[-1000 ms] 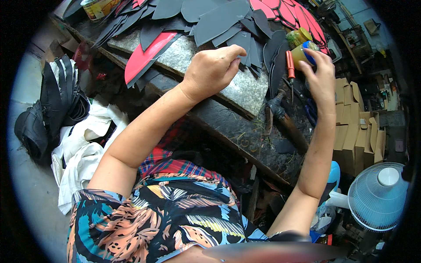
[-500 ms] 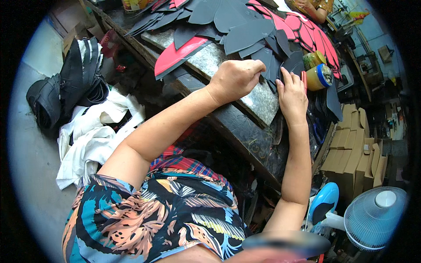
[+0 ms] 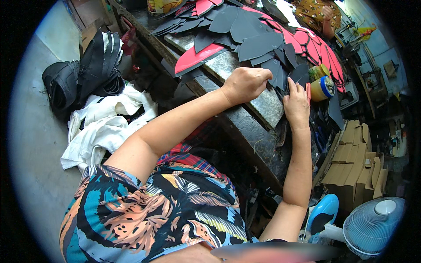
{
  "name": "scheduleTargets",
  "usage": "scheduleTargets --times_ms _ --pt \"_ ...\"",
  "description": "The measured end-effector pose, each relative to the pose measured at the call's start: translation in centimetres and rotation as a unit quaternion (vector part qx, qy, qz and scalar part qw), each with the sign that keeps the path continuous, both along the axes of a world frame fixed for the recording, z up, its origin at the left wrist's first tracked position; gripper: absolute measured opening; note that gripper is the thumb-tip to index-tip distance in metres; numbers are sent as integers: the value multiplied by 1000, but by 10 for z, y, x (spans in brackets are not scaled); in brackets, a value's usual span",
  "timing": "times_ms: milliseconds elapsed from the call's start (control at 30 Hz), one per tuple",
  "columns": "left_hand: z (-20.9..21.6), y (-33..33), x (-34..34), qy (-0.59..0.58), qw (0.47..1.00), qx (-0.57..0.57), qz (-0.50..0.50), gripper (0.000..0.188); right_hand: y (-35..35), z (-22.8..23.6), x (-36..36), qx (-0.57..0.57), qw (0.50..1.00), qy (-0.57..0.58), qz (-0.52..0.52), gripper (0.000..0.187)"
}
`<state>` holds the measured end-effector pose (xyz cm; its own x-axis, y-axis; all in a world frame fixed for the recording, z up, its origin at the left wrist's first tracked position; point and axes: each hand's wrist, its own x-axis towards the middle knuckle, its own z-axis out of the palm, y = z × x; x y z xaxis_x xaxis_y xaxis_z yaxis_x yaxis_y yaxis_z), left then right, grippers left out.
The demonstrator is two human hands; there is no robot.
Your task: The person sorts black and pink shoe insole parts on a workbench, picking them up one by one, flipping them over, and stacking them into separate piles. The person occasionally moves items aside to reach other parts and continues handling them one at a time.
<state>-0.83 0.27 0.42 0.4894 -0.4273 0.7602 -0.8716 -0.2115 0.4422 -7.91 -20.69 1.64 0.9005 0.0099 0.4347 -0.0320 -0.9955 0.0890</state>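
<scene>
- Mostly, the middle of the view is crossed aslant by a dark, worn workbench (image 3: 256, 138), its scuffed top marked with thin strands.
- A speckled grey stone slab (image 3: 266, 109) is laid along the bench's near side and is partly covered by cut pieces.
- At the left, a black bundle of layered material (image 3: 90, 72) is heaped beside a crumpled white cloth (image 3: 107, 125), with a grey floor (image 3: 41, 158) seen beyond.
- At the right, brown cardboard boxes (image 3: 346, 164) are stacked above a white-caged fan (image 3: 372, 230).
- Across the bench, a co-worker in a brown patterned garment (image 3: 309, 16) is partly seen.
- The dark grey leaf-shaped pieces (image 3: 259, 47) are spread over slab and bench in an overlapping heap; thin, flat and matt, they are tapered to points.
- A red leaf-shaped piece (image 3: 197, 58), glossy and bordered in dark grey, is set at the slab's left; more red pieces (image 3: 322, 55) are massed at the far right.
- The left hand (image 3: 247, 84) is held over the slab beside the heap, fingers curled closed; whether anything is pinched cannot be told.
- The right hand (image 3: 297, 107) is held open, fingers extended, just beside a red tool handle (image 3: 308, 91) and 2 jars, 1 blue-lidded (image 3: 317, 90), 1 yellow-lidded (image 3: 315, 72).
</scene>
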Motion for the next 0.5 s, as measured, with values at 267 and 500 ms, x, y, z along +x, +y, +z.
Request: scheduleTargets --times_ms 267,500 --pt "-1 0 0 -10 1000 12 7 11 -2 1 0 22 1000 1 10 55" --pt "-1 0 -1 -22 999 21 7 10 0 -2 0 33 999 -6 7 53"
